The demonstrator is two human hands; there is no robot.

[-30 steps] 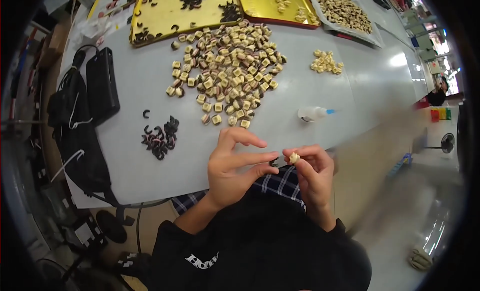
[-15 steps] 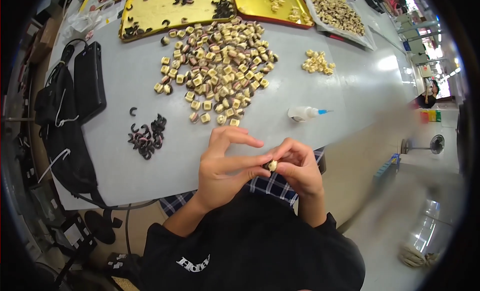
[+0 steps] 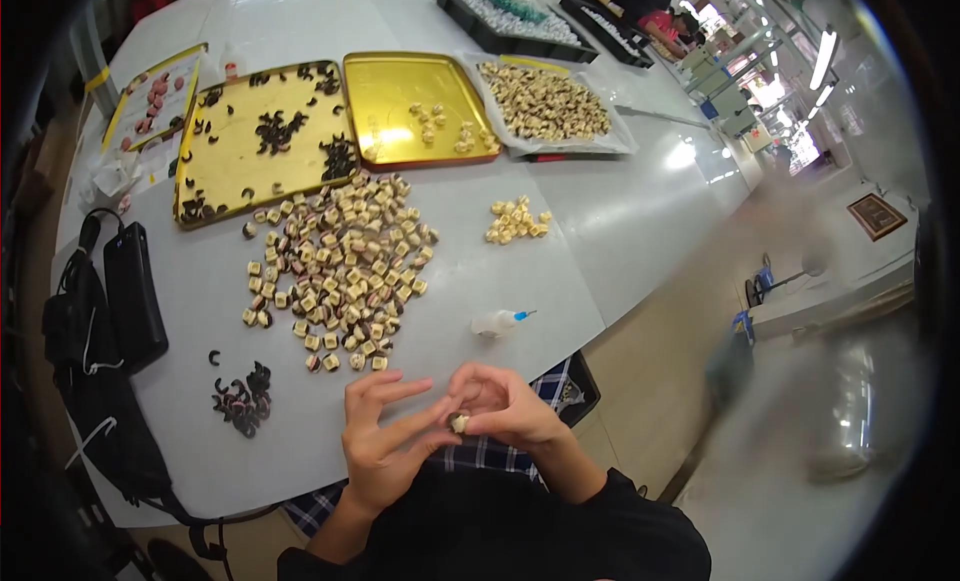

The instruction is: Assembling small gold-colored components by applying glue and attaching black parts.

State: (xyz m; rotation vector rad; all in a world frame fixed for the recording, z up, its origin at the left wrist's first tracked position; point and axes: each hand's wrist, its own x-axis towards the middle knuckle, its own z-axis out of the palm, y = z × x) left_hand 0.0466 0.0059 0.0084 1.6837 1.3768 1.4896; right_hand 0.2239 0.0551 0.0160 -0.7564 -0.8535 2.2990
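A small cream-and-dark piece [image 3: 458,423] is pinched in front of my body, just off the table's near edge. My right hand [image 3: 510,411] has it between thumb and index finger. The thumb and index fingertip of my left hand [image 3: 382,443] meet at the same piece, the other fingers spread. Beyond the hands lies a heap of cube-like cream pieces [image 3: 340,256] with dark and pinkish sides. Curved black pieces [image 3: 243,399] form a small pile left of my hands. A clear bottle with a blue needle tip [image 3: 492,325] lies to the right, near small cream pieces [image 3: 517,221].
Behind the heap stand a gold tray with black curved pieces [image 3: 225,136], a yellow tray with cream pieces [image 3: 400,89] and a lined tray [image 3: 625,139] full of pieces. A black box-shaped device [image 3: 135,291] with cables lies left. Black bins [image 3: 590,53] and a person are farther back.
The view has tilted up, showing more of the table's far side. My hands stay together at the small piece, which looks slightly turned, with more cream showing.
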